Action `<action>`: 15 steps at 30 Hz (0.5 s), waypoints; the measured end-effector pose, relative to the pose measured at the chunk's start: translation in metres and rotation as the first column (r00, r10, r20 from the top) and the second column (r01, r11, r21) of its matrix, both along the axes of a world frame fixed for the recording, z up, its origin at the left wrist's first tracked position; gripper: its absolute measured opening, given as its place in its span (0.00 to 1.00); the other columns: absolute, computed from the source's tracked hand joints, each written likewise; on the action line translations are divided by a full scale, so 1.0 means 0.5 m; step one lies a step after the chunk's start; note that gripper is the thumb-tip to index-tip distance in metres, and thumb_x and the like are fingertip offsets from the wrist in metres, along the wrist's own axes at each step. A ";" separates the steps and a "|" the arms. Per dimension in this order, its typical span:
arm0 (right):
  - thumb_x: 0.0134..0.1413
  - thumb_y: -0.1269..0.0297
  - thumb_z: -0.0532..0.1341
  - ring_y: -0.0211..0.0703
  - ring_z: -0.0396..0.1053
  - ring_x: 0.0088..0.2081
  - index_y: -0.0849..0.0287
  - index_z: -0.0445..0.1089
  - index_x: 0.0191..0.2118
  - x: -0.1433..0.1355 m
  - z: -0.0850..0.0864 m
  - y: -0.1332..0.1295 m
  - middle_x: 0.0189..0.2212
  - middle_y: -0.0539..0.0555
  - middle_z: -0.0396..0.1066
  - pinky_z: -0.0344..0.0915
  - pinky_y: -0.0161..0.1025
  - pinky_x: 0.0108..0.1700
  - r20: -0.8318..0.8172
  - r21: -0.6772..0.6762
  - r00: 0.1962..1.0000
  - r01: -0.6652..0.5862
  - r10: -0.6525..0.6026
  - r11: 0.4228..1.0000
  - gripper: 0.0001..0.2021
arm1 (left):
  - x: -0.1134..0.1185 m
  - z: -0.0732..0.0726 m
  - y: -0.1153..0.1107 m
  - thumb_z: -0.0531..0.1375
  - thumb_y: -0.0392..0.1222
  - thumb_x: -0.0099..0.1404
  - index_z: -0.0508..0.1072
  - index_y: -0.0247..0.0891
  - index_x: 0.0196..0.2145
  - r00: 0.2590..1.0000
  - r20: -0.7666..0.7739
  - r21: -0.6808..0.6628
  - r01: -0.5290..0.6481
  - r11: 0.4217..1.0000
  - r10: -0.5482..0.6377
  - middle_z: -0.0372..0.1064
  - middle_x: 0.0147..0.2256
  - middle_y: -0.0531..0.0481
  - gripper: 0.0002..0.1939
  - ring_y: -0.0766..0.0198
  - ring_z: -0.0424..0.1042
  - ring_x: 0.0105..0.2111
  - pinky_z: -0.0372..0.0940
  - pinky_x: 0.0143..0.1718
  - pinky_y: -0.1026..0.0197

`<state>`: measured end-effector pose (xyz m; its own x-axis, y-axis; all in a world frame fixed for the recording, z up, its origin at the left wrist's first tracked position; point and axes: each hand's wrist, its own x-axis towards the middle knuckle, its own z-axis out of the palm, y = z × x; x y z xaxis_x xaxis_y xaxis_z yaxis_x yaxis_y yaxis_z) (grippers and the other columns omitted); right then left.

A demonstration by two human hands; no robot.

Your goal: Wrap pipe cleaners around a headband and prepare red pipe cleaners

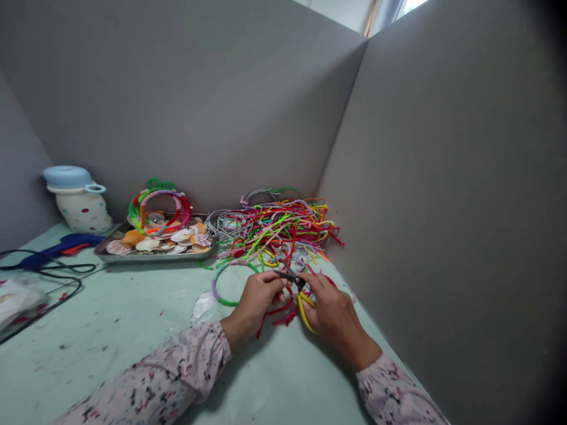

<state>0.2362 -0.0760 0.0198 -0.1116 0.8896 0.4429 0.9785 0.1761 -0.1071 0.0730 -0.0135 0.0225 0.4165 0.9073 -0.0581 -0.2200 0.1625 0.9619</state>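
My right hand [334, 307] is wrapped round a pair of scissors [305, 310] with yellow handles and dark blades. The blades are parted and point toward my left hand [257, 301], whose fingers are pinched together right by one blade. A red pipe cleaner [279, 309] bends below and between the hands; it seems to run into my left fingertips, which partly hide it. Just behind my left hand lies a ring wrapped in green and lilac pipe cleaner [225, 302]. Small red and pink offcuts [287, 319] lie under the scissors.
A heap of coloured pipe cleaners [283, 227] and coiled grey wire [224, 223] lies at the back. Left of it stands a metal tray [155, 257] with shells and wrapped hoops [160, 206]. Further left are a blue glue gun [57, 248], its black cable, a dotted jar [82, 209] and grey partitions [443, 195].
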 end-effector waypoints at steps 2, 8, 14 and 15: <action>0.52 0.67 0.59 0.46 0.70 0.42 0.54 0.61 0.56 -0.001 0.001 0.000 0.44 0.56 0.69 0.66 0.36 0.36 -0.005 0.008 1.000 0.001 -0.001 1.000 0.23 | -0.001 0.000 0.000 0.62 0.38 0.52 0.76 0.31 0.31 1.000 0.006 0.000 0.008 1.000 -0.008 0.70 0.24 0.49 0.08 0.73 0.63 0.19 0.56 0.21 0.69; 0.55 0.63 0.59 0.47 0.70 0.42 0.54 0.62 0.55 -0.002 -0.002 0.000 0.43 0.56 0.69 0.65 0.36 0.35 0.010 0.019 1.000 0.019 -0.019 1.000 0.21 | -0.002 0.002 -0.001 0.61 0.37 0.54 0.77 0.30 0.33 0.999 -0.041 0.029 0.009 1.000 -0.007 0.69 0.23 0.49 0.09 0.71 0.63 0.19 0.57 0.22 0.68; 0.55 0.64 0.59 0.46 0.69 0.43 0.53 0.62 0.55 -0.004 -0.003 -0.001 0.45 0.56 0.70 0.65 0.36 0.36 0.014 0.003 1.000 0.020 -0.020 1.000 0.21 | -0.002 0.000 -0.002 0.61 0.38 0.54 0.77 0.30 0.33 0.995 -0.102 0.042 -0.014 0.999 0.019 0.68 0.21 0.51 0.10 0.71 0.63 0.19 0.55 0.21 0.68; 0.55 0.64 0.59 0.46 0.69 0.43 0.54 0.61 0.56 -0.004 -0.003 -0.001 0.45 0.56 0.70 0.66 0.36 0.36 0.008 0.004 1.000 0.021 -0.021 1.000 0.21 | -0.002 0.000 -0.003 0.61 0.38 0.54 0.77 0.31 0.33 0.995 -0.102 0.048 -0.009 0.999 0.014 0.68 0.21 0.51 0.10 0.71 0.63 0.19 0.56 0.21 0.68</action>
